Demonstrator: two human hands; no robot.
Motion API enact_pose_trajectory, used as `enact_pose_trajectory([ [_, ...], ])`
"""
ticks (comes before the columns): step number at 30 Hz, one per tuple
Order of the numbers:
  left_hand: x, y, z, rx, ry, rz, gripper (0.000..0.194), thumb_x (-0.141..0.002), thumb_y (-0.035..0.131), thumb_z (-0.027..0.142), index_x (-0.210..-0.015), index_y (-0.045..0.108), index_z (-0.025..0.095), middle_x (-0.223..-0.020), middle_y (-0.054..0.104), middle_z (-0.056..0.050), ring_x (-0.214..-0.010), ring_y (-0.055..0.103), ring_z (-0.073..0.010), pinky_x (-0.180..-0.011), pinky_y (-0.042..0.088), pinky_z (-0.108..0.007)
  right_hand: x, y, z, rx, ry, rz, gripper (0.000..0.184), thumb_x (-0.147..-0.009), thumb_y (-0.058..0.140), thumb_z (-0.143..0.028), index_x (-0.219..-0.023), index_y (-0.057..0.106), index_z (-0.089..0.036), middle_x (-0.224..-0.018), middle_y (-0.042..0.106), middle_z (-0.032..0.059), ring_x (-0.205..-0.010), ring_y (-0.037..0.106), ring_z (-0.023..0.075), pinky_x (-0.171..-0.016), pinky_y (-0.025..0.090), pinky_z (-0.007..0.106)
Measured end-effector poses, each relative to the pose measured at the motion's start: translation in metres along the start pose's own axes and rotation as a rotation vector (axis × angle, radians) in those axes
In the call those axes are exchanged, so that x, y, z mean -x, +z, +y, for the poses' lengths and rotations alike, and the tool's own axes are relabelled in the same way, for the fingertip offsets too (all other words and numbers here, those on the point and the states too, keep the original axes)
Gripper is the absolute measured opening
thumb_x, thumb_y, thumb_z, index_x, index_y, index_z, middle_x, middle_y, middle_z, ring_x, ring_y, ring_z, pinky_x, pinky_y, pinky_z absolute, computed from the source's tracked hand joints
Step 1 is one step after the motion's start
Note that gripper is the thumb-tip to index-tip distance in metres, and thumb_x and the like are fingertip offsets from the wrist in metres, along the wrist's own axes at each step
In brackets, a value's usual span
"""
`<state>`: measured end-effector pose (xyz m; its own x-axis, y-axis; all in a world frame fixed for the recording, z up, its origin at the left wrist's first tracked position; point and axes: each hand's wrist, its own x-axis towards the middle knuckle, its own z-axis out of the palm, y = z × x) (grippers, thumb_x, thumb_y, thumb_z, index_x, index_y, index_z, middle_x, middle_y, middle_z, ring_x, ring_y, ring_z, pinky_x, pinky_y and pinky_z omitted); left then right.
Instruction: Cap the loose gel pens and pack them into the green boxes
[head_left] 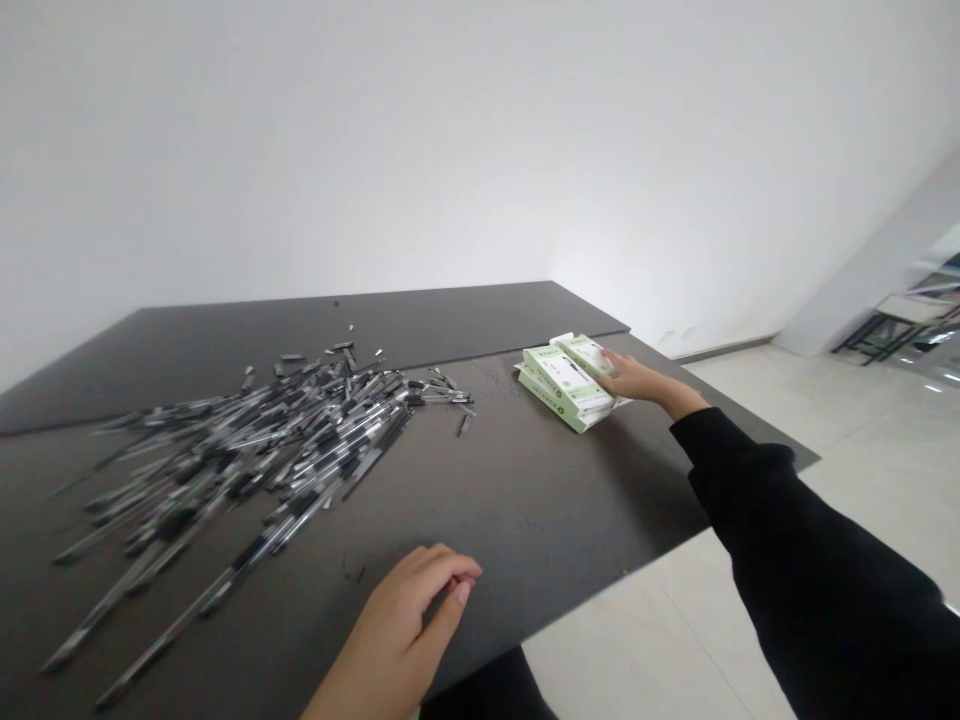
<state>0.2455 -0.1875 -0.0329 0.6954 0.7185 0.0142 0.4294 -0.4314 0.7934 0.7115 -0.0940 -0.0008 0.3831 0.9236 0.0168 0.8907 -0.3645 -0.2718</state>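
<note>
Well, right hand [630,377]: we're touching farther box [580,350], toward bench [495,490] right edge; grip unclear.
Left hand [412,605]: narrow, seemingly empty.
Care: ideally, pressing lightly.

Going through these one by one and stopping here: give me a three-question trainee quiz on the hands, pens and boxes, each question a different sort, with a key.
1. Which bare hand is at the two green-and-white cardboard boxes?
A) left
B) right
C) neither

2. True or false, about the slim black-and-clear plastic pens: they all stand on end.

3. Fill in the blank: the bare left hand is ____ the camera than the boxes are.

Key:
1. B: the right hand has its fingers at the farther box.
2. False: they lie loose in a heap on the dark flat tabletop.
3. nearer to
</note>
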Motion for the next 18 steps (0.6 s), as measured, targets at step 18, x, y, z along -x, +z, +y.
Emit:
enact_pose_trajectory([
  [18,-0.003,0.003,-0.008,-0.038,0.078,0.098,0.026,-0.098,0.048,0.026,-0.098,0.075,0.026,-0.095,0.076,-0.003,-0.09,0.072,-0.0191,-0.083,0.058,-0.026,-0.004,-0.025,0.05,0.072,0.132,-0.045,0.07,-0.072,0.073,-0.038,-0.131,0.062,-0.003,-0.119,0.073,0.0235,-0.107,0.07,0.0378,-0.088,0.056,0.04],
])
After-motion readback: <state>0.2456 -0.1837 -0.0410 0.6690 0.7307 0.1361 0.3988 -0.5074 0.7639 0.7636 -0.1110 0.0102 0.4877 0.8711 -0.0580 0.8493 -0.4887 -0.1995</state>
